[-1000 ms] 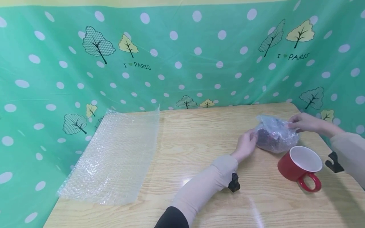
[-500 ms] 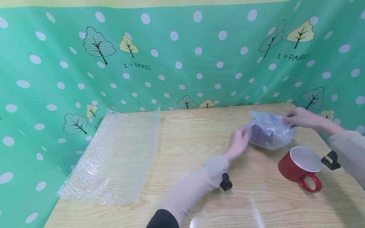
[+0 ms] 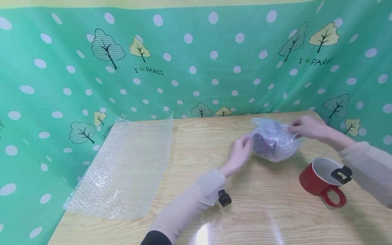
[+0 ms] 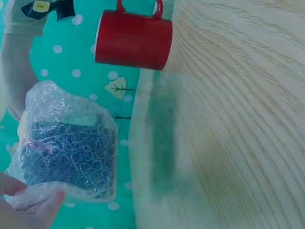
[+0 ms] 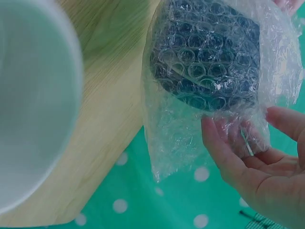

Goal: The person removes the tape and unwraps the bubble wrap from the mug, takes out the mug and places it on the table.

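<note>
A dark object (image 5: 205, 57) is wrapped in clear bubble wrap (image 4: 71, 148); its exact kind is obscured by the plastic. The bundle (image 3: 272, 141) hangs a little above the table between both hands. My left hand (image 3: 240, 152) pinches the wrap at the bundle's left end, thumb and fingers closed on the plastic in the left wrist view. At the other end my right hand (image 3: 307, 127) grips bunched wrap between thumb and fingers (image 5: 224, 162). A red mug (image 3: 318, 178) with a white inside stands just in front of the bundle, below my right forearm.
A flat sheet of bubble wrap (image 3: 122, 170) lies across the left side of the wooden table (image 3: 196, 163). Behind the table hangs a green dotted curtain (image 3: 183, 61) printed with trees. The right sleeve's black wrist mount (image 3: 342, 175) overlaps the mug's rim in the head view.
Both hands have carried the wrapped bundle to the left, away from the table's right edge. The mug and the flat sheet have stayed in place.
</note>
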`<state>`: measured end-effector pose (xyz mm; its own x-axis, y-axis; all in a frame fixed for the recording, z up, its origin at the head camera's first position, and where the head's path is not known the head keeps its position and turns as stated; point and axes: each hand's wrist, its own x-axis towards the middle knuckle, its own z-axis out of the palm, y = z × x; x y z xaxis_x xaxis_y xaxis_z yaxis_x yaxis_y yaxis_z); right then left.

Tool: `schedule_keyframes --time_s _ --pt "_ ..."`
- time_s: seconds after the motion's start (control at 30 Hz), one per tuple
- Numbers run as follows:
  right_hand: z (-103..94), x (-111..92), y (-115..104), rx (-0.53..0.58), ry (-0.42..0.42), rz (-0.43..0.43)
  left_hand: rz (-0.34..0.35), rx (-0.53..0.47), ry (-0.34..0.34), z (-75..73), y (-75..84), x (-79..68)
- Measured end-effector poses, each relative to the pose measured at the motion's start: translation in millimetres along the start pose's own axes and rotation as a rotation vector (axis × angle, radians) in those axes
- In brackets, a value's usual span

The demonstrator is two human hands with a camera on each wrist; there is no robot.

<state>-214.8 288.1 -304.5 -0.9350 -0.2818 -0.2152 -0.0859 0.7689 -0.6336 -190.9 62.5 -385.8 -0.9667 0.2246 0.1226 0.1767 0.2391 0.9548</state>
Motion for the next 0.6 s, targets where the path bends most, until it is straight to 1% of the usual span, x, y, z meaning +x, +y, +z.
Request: schedule_keyframes --time_s 0.1,0.2,0.33,0.4,0.5,0.6 --pt "5.4 -1.5 -10.3 0.002 -0.004 -0.003 0.017 0.034 0.014 -11.0 1.5 -6.0" --pt "12.7 -1.9 -20.8 0.022 -0.005 -0.012 0.020 0.050 0.035 -21.8 1.9 -13.0" --pt "22.4 0.0 -33.3 0.048 -0.004 -0.042 0.025 0.058 0.075 -35.3 1.8 -22.4" --pt "27.1 1.3 -39.2 0.051 -0.006 -0.053 0.040 0.067 0.099 -41.5 1.2 -26.7" --pt "34.7 3.7 -47.9 0.061 -0.010 -0.064 0.051 0.065 0.125 -50.2 -0.9 -32.9" --pt "42.8 6.8 -56.3 0.078 -0.018 -0.072 0.042 0.047 0.148 -59.3 -4.2 -39.9"
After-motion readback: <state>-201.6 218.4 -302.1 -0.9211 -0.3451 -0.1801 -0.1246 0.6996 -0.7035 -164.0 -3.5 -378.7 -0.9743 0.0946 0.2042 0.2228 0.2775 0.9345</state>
